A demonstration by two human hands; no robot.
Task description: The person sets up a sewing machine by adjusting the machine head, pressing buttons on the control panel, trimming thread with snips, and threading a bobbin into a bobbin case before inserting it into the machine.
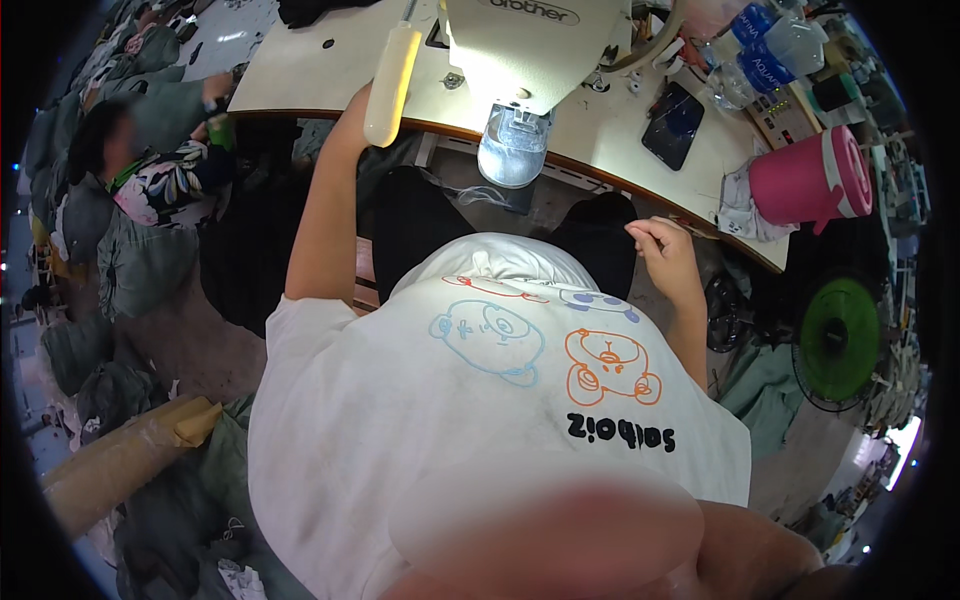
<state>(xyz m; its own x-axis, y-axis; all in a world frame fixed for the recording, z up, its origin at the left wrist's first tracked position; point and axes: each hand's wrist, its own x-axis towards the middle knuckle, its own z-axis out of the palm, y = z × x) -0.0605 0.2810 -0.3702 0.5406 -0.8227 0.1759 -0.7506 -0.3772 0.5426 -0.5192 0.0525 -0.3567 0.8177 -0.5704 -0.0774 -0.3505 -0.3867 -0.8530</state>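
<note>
Right hand [665,255] hovers at the curved wooden edge of the table [620,170], fingertips pinched together on a thin pale thread [690,228]. Left hand is hidden behind a cream cylindrical roll [391,85] up on the table, grip unclear. Between them, the white sewing machine [530,50], smooth and glossy.

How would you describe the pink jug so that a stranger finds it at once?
Start at the white sewing machine on the pale table, then follow the table edge to its right end. There the pink jug lies on its side beside a crumpled white cloth. Nothing else on the table is pink or barrel-shaped.
</note>
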